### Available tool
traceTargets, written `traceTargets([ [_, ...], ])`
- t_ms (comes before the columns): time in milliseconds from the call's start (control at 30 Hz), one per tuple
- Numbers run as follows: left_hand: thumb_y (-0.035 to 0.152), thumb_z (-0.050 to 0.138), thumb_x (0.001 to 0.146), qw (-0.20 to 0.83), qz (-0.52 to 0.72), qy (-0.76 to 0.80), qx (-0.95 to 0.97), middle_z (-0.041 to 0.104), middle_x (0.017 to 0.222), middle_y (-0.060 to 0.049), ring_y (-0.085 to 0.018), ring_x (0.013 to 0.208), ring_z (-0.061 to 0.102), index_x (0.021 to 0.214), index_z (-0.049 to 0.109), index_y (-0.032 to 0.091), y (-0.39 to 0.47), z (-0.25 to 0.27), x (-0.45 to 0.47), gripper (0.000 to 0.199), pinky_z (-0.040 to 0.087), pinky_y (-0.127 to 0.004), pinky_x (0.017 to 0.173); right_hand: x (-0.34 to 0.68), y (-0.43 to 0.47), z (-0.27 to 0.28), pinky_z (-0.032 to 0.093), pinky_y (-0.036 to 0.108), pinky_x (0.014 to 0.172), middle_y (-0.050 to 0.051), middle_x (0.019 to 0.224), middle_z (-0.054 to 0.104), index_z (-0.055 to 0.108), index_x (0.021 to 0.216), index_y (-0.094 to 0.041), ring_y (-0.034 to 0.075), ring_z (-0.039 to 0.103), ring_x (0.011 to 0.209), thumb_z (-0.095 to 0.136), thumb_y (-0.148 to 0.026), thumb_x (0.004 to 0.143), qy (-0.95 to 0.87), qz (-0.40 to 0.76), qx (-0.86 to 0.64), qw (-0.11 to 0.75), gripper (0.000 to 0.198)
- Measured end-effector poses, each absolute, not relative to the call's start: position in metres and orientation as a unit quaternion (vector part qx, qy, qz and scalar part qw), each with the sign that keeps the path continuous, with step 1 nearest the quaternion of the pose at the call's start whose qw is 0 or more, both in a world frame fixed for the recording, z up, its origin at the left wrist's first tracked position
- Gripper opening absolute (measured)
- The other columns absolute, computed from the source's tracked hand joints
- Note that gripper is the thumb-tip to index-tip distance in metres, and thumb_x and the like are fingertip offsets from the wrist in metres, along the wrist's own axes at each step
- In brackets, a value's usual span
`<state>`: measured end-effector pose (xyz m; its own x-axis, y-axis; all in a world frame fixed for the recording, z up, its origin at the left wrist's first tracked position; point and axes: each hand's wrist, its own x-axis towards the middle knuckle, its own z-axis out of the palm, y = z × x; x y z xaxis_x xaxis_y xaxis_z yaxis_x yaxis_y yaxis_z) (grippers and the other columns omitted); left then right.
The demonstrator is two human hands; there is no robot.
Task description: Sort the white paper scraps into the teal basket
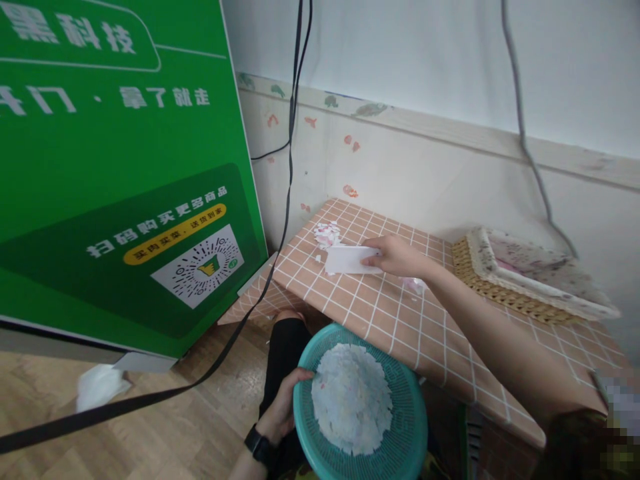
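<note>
My left hand (pixel 290 400), with a dark watch on its wrist, grips the rim of a round teal plastic colander (pixel 413 400). A heap of small white paper scraps (pixel 353 400) lies in it. Over the checked tabletop (pixel 360 297), my right hand (pixel 393 255) pinches a flat white card (pixel 347 260). The card is beside a small pile of white and pink scraps (pixel 327 235). More scraps (pixel 414 285) lie on the near side of my right hand, partly hidden by the wrist.
A wicker basket (pixel 480 273) with a cloth lining stands on the table against the wall. A large green cabinet (pixel 125 147) with white lettering is at the left. A black strap (pixel 287 200) hangs across the view. White crumpled material (pixel 100 387) lies on the wooden floor.
</note>
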<state>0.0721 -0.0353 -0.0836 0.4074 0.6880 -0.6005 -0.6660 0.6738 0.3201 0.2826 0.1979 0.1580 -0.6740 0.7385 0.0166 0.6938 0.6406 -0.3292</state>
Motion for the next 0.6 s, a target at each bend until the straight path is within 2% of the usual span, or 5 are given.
traceTargets([
  [333, 0.028, 0.059, 0.075, 0.839, 0.397, 0.373, 0.009, 0.075, 0.075, -0.014, -0.024, 0.064, 0.067, 0.092, 0.069, 0.004, -0.036, -0.085, 0.072, 0.031, 0.049, -0.035, 0.069, 0.296, 0.199, 0.165, 0.037, 0.025, 0.063, 0.001, 0.076, 0.064, 0.064, 0.084, -0.018, 0.015, 0.056, 0.070, 0.058, -0.028, 0.078, -0.906, 0.206, -0.365, 0.050, 0.013],
  [600, 0.027, 0.058, 0.076, 0.837, 0.400, 0.372, 0.014, 0.076, 0.076, -0.014, -0.024, 0.065, 0.068, 0.090, 0.070, 0.005, -0.036, -0.083, 0.072, 0.029, 0.049, -0.035, 0.071, 0.300, 0.198, 0.164, 0.037, 0.025, 0.060, 0.001, 0.076, 0.063, 0.063, 0.082, -0.018, 0.014, 0.055, 0.068, 0.058, -0.029, 0.078, -0.900, 0.202, -0.382, 0.051, 0.012],
])
